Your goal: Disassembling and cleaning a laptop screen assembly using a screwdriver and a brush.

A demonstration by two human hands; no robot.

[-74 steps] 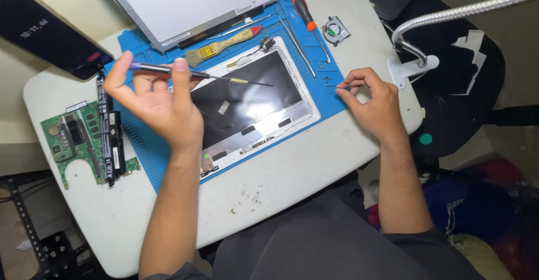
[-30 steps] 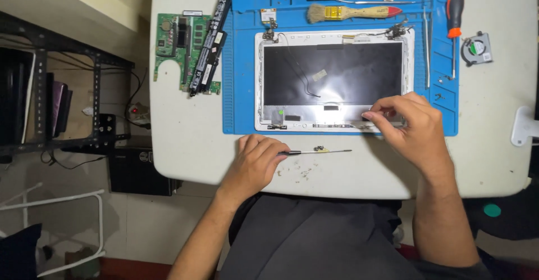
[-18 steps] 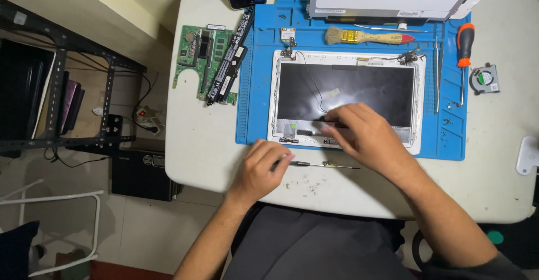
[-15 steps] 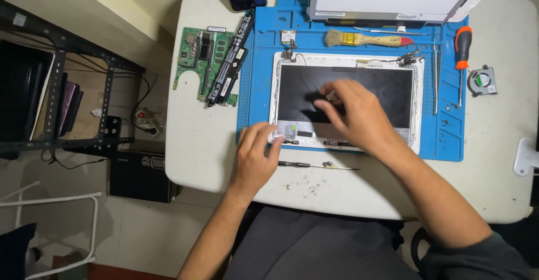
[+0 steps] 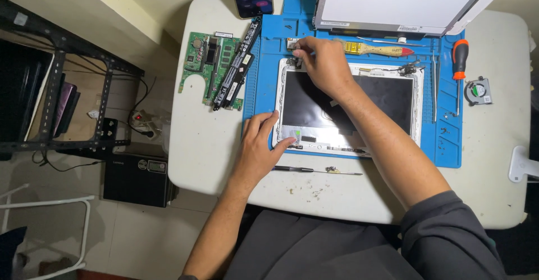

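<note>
The left hand (image 5: 260, 148) lay flat, palm down, its fingers (image 5: 268, 122) spread and pointing up and to the right, the thumb stretched out to the side. Its bare forearm ran down and to the left toward the body, the wrist nearly straight. The right hand (image 5: 323, 64) reached far forward across the body, knuckles up, fingers curled downward with the fingertips pinched close together at the top left. Its forearm was bare, slanting down to the right into a dark grey sleeve at the upper arm.
</note>
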